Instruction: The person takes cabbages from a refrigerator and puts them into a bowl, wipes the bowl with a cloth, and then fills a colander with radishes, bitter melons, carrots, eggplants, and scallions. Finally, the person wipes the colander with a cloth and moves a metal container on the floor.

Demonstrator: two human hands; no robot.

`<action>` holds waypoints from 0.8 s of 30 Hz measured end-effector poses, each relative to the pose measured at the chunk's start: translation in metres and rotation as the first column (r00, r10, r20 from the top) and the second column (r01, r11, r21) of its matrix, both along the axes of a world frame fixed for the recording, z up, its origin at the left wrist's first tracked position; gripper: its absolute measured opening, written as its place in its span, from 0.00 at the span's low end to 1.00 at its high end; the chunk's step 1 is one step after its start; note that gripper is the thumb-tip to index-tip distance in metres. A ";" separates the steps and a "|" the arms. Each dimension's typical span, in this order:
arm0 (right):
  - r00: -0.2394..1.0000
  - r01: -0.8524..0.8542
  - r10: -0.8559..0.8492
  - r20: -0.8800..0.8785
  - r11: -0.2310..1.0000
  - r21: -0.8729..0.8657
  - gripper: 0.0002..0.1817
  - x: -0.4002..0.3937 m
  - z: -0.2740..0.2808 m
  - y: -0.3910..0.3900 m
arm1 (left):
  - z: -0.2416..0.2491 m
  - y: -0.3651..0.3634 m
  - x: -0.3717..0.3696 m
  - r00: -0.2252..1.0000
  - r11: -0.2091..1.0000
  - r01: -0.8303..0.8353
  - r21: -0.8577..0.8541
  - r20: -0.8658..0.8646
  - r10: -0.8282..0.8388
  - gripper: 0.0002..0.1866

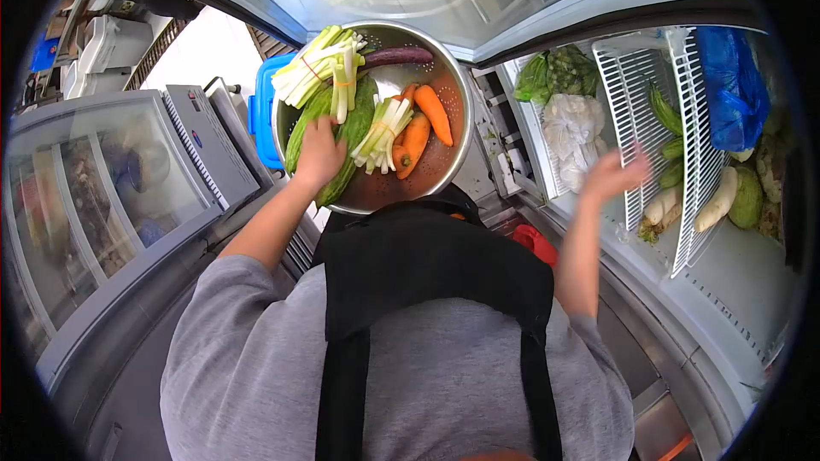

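Note:
A steel colander point(462, 141) holds green bitter melons point(352, 141), carrots point(416, 138), a long purple eggplant point(397, 56) and tied bundles of scallion stalks point(382, 132). My left hand point(320, 156) is over the colander, its fingers curled on a bitter melon; the fingertips are partly hidden. On the other side, my right hand point(611, 177) is at the opening of a lit refrigerator, near a white wire rack point(634, 111). Its fingers are stretched out, slightly blurred, with nothing seen in them.
Inside the refrigerator are a white plastic bag point(572, 132), leafy greens point(534, 78), a blue bag point(730, 90), white radishes point(717, 201) and a green melon point(746, 198). A blue plastic bin point(266, 111) stands behind the colander. At left is a glass-doored cabinet point(107, 196).

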State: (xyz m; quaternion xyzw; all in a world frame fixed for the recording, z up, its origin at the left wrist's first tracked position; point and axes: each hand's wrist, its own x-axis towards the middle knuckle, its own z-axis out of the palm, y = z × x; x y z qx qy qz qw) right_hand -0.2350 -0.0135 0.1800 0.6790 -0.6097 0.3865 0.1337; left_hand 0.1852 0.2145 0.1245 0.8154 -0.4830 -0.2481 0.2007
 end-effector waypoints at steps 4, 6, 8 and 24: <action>0.685 -0.654 0.681 0.259 0.418 0.631 0.16 0.140 -0.020 0.085 | -0.013 0.029 -0.019 0.945 0.915 0.244 0.322 0.134 -0.299 0.49; 0.521 -0.746 0.820 0.238 0.303 0.593 0.19 0.175 -0.014 0.096 | 0.013 0.015 -0.022 0.893 0.795 0.357 0.490 0.070 -0.444 0.63; 0.542 -0.725 0.800 0.259 0.288 0.626 0.20 0.181 -0.033 0.099 | 0.016 0.017 -0.024 0.905 0.815 0.337 0.471 0.076 -0.418 0.63; 0.456 -0.759 0.221 0.862 -0.409 0.507 0.29 0.183 0.011 0.121 | 0.190 -0.006 0.012 0.584 0.949 0.257 0.184 -0.812 -0.001 0.43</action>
